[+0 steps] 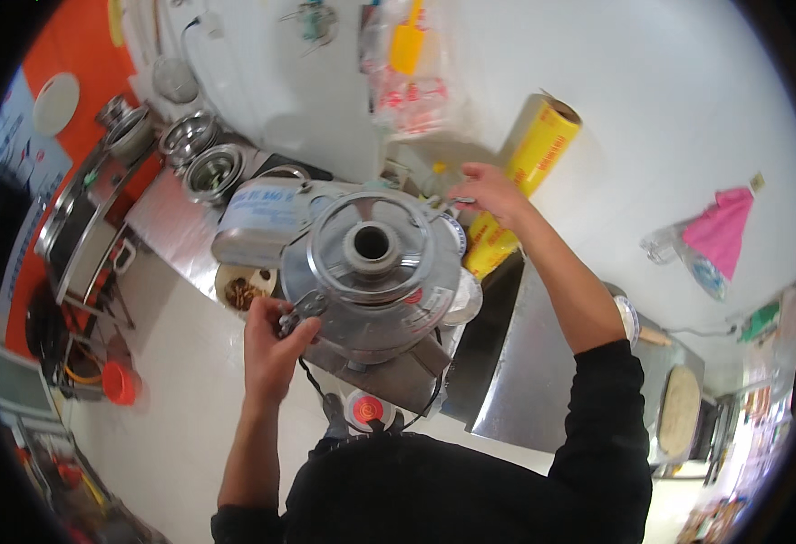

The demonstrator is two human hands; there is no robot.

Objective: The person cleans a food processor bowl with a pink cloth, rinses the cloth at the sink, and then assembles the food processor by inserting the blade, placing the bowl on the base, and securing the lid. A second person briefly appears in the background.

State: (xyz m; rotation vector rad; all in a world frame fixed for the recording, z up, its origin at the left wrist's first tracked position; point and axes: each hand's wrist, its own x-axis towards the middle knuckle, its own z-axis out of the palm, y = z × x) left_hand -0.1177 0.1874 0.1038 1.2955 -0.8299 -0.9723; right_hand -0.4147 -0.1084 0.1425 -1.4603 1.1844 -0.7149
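Observation:
In front of me stands a round metal kitchen machine [366, 317] with a clear lid [398, 227] and a grey ringed opening at its centre. My left hand [271, 349] is closed on a metal latch [302, 314] at the near left of the rim, thumb and fingers pinching it. At the far right of the rim, my right hand [496, 195] grips another metal latch [460, 200], only partly visible. Behind the lid, to the left, is the machine's silver housing [266, 222].
A bowl of brown pieces [246, 288] sits left of the machine, near steel pots [215, 172]. Yellow rolls [543, 140] lean against the wall at right, above a steel counter [543, 363]. A black cord [312, 381] hangs below; a round tub [368, 408] stands near my feet.

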